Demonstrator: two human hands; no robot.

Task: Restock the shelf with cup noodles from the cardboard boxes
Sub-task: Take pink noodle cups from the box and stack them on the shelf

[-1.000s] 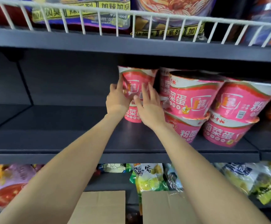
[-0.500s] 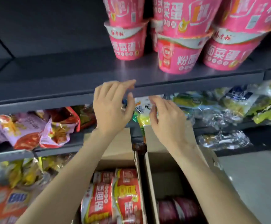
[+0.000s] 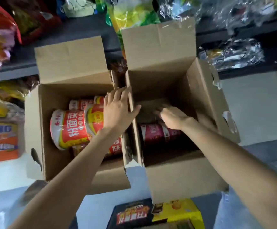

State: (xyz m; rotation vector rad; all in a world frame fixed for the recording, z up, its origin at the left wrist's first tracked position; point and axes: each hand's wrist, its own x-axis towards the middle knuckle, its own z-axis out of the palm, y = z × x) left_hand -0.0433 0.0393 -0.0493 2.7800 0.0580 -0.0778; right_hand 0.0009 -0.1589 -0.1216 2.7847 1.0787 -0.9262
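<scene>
Hands [image 3: 118, 111] [image 3: 170, 117] over boxes [image 3: 52, 129] [image 3: 200, 100] — noodle cups [image 3: 68, 128] inside.

Two open cardboard boxes [image 3: 175, 179] stand side by side on the floor [image 3: 258, 104]; red-yellow cup noodles [image 3: 68, 129] lie sideways in the left one, apparently pink cups [image 3: 157, 133] in the right.

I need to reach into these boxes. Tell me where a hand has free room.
Right box: its far half is bare cardboard, beyond the pink cups lying at the near wall; the right hand is there. Left box: crowded with red-and-yellow cups, bare only along the far wall. The left hand hovers over the shared walls.
</scene>
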